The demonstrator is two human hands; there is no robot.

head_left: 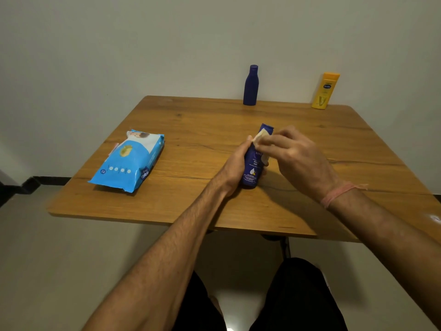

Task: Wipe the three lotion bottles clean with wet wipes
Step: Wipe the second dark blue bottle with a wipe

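Observation:
A dark blue lotion bottle (253, 167) with white lettering stands tilted in the middle of the wooden table (210, 125). My left hand (235, 167) grips it round its left side. My right hand (296, 155) pinches a small pale wet wipe (261, 136) against the bottle's upper part. A plain dark blue bottle (250, 86) stands upright at the table's far edge. A yellow bottle (325, 91) with an orange cap stands to its right, also against the wall.
A light blue pack of wet wipes (130, 161) lies flat on the left part of the table. A pale wall rises right behind the far edge. My knees in dark trousers show below the near edge.

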